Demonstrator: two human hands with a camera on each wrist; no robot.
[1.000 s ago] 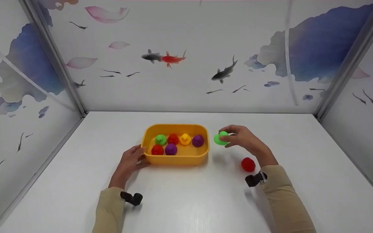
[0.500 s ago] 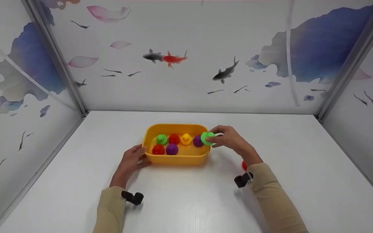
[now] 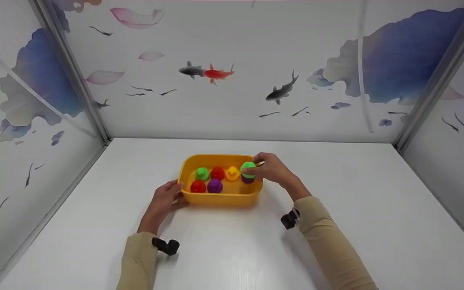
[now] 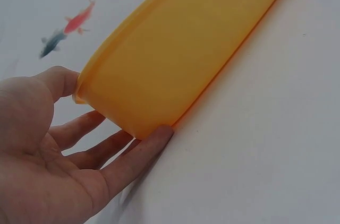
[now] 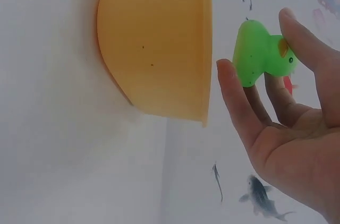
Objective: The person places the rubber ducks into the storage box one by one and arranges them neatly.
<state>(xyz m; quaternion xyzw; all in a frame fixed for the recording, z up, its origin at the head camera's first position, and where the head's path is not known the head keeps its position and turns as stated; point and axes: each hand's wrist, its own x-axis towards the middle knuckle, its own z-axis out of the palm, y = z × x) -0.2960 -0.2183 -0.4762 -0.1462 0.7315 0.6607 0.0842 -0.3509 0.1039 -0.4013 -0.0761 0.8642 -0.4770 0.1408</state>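
My right hand [image 3: 274,168] pinches a green rubber duck [image 5: 253,54] between thumb and fingers. In the head view, it is over the right end of a yellow plastic tub [image 3: 216,199], partly covering a purple toy [image 3: 247,180] inside. At the tub's left end, my left hand [image 3: 163,200] holds it, thumb at the rim and fingers against the lower wall. Inside the tub, a green duck [image 3: 201,174], a red toy [image 3: 217,173] and a yellow duck [image 3: 232,173] form the back row. Another red toy [image 3: 198,186] and a purple one [image 3: 215,186] sit in front.
The tub stands on a white table [image 3: 224,245]. White panels with painted fish and leaves enclose the back and both sides, joined by metal corner posts [image 3: 79,76]. Black wrist cameras [image 3: 166,245] sit on both sleeves.
My right hand has carried the green duck leftward from beside the tub to over its right end. My right arm now hides the red toy on the table. My left hand stays put.
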